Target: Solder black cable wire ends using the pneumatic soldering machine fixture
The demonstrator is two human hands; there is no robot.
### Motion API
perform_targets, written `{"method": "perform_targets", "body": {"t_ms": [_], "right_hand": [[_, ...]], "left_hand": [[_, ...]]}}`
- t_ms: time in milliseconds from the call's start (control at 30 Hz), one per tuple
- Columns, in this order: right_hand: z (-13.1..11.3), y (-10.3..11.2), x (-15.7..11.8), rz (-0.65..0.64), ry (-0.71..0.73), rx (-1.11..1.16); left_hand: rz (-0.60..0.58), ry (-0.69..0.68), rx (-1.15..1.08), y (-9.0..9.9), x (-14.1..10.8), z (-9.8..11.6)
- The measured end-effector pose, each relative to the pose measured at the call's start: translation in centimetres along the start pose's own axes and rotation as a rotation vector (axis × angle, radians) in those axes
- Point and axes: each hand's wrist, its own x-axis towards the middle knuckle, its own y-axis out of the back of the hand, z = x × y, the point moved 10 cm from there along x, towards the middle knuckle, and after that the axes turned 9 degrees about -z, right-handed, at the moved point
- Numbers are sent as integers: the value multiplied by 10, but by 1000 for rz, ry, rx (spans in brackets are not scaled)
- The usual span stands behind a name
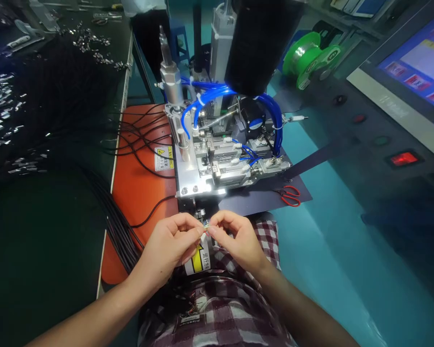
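My left hand and my right hand meet in front of the machine, thumbs and index fingertips pinched close together. Between the fingertips are tiny thin wires, greenish-yellow with a hint of red; my fingers cover most of them. Just beyond my hands is the front edge of a metal machine with small cylinders and blue air tubes. A yellow and white label shows below my fingers, partly covered by my left hand.
Black cables run in a bundle along the left, with more crossing the orange surface. Red-handled scissors lie on a dark plate at the right. Beyond are a green wire spool and a control panel. A dark cylinder hangs above.
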Motion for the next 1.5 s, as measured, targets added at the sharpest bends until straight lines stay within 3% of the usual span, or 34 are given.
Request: {"method": "perform_targets", "body": {"t_ms": [233,633,1000,1500], "right_hand": [[10,-6,-3,27,-9,185],[7,-4,-2,82,-39,171],[22,-13,-2,38,-113,399],[22,-16,-6,40,-99,275]], "left_hand": [[25,-33,12,5,-2,-2],[18,-48,60,3,0,-4],[62,-90,72,6,-2,-6],[51,-112,56,6,-3,-4]]}}
